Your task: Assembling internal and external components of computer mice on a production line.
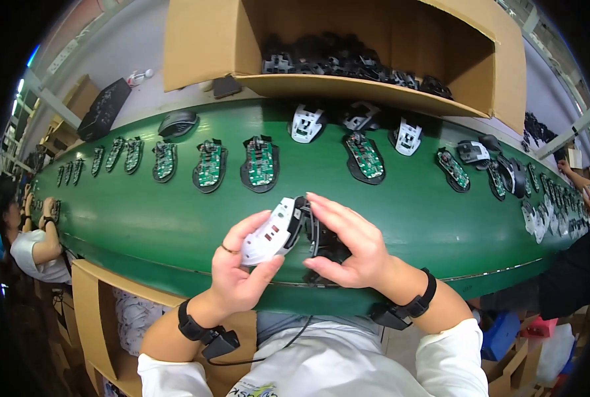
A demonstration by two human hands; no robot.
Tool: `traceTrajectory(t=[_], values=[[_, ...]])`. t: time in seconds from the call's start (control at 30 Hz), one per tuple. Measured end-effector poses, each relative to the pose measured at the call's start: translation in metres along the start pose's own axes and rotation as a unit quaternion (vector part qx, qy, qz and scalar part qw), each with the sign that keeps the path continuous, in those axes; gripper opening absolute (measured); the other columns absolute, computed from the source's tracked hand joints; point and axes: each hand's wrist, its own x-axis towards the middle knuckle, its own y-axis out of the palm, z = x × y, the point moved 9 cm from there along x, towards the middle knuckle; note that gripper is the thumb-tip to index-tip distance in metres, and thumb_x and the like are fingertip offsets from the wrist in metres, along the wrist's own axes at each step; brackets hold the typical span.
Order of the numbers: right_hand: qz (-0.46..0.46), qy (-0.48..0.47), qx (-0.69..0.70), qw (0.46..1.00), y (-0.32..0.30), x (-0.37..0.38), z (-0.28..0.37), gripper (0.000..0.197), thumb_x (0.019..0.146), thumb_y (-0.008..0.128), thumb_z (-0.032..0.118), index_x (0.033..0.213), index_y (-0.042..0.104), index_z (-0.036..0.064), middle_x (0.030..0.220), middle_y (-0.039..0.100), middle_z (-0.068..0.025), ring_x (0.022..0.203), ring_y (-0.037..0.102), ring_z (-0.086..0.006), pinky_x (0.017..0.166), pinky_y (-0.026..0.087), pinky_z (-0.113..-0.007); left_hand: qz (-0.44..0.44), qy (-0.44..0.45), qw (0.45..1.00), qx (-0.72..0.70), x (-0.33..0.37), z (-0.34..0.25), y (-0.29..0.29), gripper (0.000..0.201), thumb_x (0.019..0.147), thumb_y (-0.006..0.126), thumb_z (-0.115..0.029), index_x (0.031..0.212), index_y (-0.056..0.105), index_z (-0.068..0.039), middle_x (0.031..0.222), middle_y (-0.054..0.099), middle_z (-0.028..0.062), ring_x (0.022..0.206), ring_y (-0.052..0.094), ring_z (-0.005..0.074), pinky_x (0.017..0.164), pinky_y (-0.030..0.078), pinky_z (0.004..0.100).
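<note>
My left hand (234, 274) grips a white mouse frame (266, 237) with small slots in its face, fingers along one side and thumb underneath. My right hand (361, 248) holds a black mouse shell (315, 231) upright, its fingertips on the upper end and the thumb at the lower end. The two pieces meet or nearly meet at the top and stand apart lower down. Beyond my hands on the green belt lie mouse bases with green circuit boards (260, 165) and a white-and-black mouse part (306, 124).
An open cardboard box (348, 86) of dark mouse parts stands at the far side. Several more board-fitted bases (164, 162) line the green belt (143, 218). People (33, 245) work at both ends. A carton (86, 324) with white pieces is at lower left.
</note>
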Motion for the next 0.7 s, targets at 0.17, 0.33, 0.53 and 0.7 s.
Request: traceTrajectory(t=[0.17, 0.33, 0.53, 0.7], values=[[-0.017, -0.002, 0.001, 1.000, 0.002, 0.003, 0.001, 0.073, 0.077, 0.087, 0.022, 0.137, 0.057, -0.0074, 0.139, 0.060, -0.0277, 0.120, 0.065, -0.0402, 0.101, 0.053, -0.042, 0.026, 0.015, 0.999, 0.039, -0.004, 0.002, -0.005, 0.063, 0.091, 0.068, 0.004, 0.148, 0.041, 0.005, 0.132, 0.061, 0.0146, 0.118, 0.060, 0.0166, 0.100, 0.049, 0.0301], [-0.016, 0.031, 0.034, 0.999, 0.004, 0.002, -0.003, 0.073, 0.077, 0.087, 0.021, 0.136, 0.057, -0.0079, 0.138, 0.060, -0.0274, 0.122, 0.064, -0.0403, 0.102, 0.052, -0.042, 0.002, -0.026, 0.999, -0.030, 0.000, 0.003, -0.010, 0.061, 0.093, 0.068, 0.000, 0.148, 0.042, 0.004, 0.132, 0.062, 0.0143, 0.118, 0.060, 0.0163, 0.101, 0.048, 0.0305], [-0.027, 0.031, 0.052, 0.998, 0.004, 0.002, -0.002, 0.072, 0.077, 0.086, 0.020, 0.137, 0.056, -0.0084, 0.137, 0.061, -0.0268, 0.124, 0.063, -0.0387, 0.104, 0.051, -0.042, -0.021, -0.077, 0.986, -0.147, 0.005, 0.017, -0.024, 0.060, 0.095, 0.070, -0.009, 0.147, 0.043, 0.004, 0.132, 0.062, 0.0142, 0.120, 0.060, 0.0181, 0.104, 0.047, 0.0340], [-0.046, 0.041, 0.054, 0.997, 0.001, 0.004, -0.007, 0.073, 0.078, 0.085, 0.019, 0.138, 0.054, -0.0085, 0.136, 0.061, -0.0265, 0.124, 0.062, -0.0393, 0.105, 0.051, -0.042, -0.022, -0.103, 0.974, -0.201, 0.004, 0.025, -0.030, 0.054, 0.094, 0.070, -0.009, 0.141, 0.047, 0.003, 0.130, 0.063, 0.0140, 0.118, 0.061, 0.0187, 0.104, 0.048, 0.0348]])
